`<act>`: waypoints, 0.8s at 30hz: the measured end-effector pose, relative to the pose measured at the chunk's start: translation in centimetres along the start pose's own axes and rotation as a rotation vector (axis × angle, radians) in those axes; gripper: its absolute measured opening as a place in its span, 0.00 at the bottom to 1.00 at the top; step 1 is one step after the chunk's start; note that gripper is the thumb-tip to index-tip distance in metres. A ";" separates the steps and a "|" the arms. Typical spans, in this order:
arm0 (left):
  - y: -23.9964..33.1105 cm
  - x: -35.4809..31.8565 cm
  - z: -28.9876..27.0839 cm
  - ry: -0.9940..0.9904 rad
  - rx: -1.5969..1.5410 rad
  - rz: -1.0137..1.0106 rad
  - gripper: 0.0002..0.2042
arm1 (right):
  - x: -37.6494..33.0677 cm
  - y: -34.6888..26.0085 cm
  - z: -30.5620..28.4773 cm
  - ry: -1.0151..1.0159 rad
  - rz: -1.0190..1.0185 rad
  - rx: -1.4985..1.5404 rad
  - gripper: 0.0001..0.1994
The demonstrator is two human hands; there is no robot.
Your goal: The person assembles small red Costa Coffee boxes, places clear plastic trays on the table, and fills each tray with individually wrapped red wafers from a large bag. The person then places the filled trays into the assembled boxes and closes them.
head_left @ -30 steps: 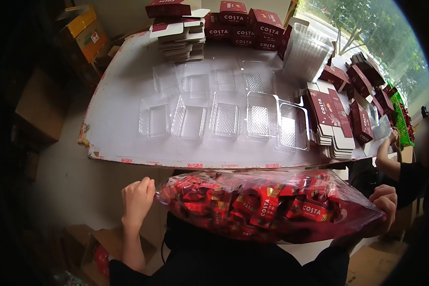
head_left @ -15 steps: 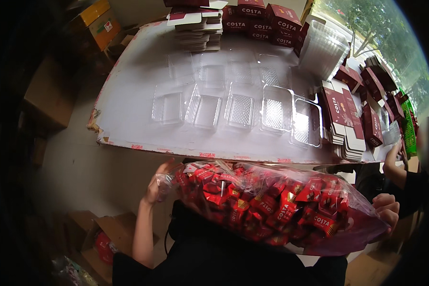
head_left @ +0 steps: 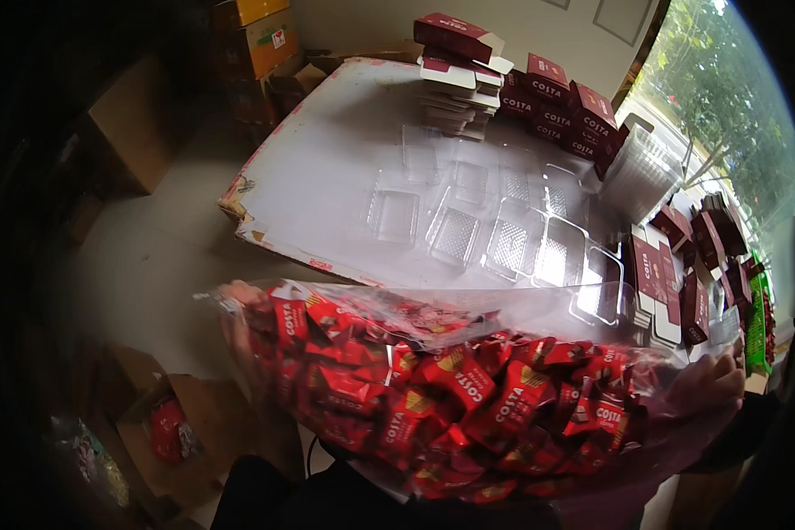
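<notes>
A large clear plastic bag (head_left: pixel 450 397) full of small red wrapped packets is stretched between my hands, in front of the table's near edge. At its left end, my left hand (head_left: pixel 246 299) is closed on the gathered plastic, partly behind the film. My right hand (head_left: pixel 708 382) grips the opposite end with bent fingers. Slack, see-through film along the bag's upper side overlaps the table edge and the nearest clear plastic tray (head_left: pixel 597 287). Several more such trays lie in rows on the white tabletop (head_left: pixel 305 190) beyond the bag.
Flattened maroon cartons (head_left: pixel 458 104) are stacked at the back, beside assembled maroon boxes (head_left: pixel 552 115). Nested clear trays (head_left: pixel 642 177) stand at the right, near more flat cartons (head_left: pixel 655 283) and a green basket (head_left: pixel 760 322). An opened cardboard box (head_left: pixel 208 424) sits at lower left.
The bag has come up closer to the view and its left end has moved left and upward, with both hands still holding it. The table now appears farther right and tilted.
</notes>
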State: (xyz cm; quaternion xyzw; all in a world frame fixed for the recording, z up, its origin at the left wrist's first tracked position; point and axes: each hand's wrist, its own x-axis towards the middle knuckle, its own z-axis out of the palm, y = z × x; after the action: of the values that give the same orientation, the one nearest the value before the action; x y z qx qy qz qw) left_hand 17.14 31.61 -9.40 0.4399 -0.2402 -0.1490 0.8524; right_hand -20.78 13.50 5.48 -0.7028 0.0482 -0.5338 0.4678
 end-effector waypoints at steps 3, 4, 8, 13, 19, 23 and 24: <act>6.7 8.9 -0.3 -0.045 0.090 0.116 0.12 | 1.8 2.8 5.6 0.019 0.140 -0.002 0.26; 8.5 12.4 -1.3 -0.150 0.162 0.272 0.11 | 1.3 5.5 7.3 -0.138 0.203 0.167 0.24; 14.9 30.5 -0.2 -0.411 0.572 0.500 0.09 | 0.4 10.2 16.2 -0.399 0.371 0.502 0.18; 7.9 45.1 6.9 -0.430 1.036 0.514 0.09 | 0.5 16.9 26.9 -0.336 0.614 0.539 0.13; -5.5 49.3 9.5 -0.531 1.114 0.471 0.09 | 1.4 22.5 32.4 -0.301 0.622 0.461 0.13; -11.2 49.8 11.4 -0.598 1.269 0.356 0.10 | 2.9 25.9 33.4 -0.226 0.649 0.530 0.12; -12.2 50.1 11.9 -0.606 1.276 0.338 0.10 | 3.1 26.5 34.0 -0.187 0.667 0.568 0.12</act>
State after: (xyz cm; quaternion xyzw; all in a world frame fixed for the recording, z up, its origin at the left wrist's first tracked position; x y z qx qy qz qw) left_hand 52.23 -6.69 0.48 0.7478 -0.5705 0.0385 0.3374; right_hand 18.98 17.55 -10.91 -0.5376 0.0812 -0.2798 0.7913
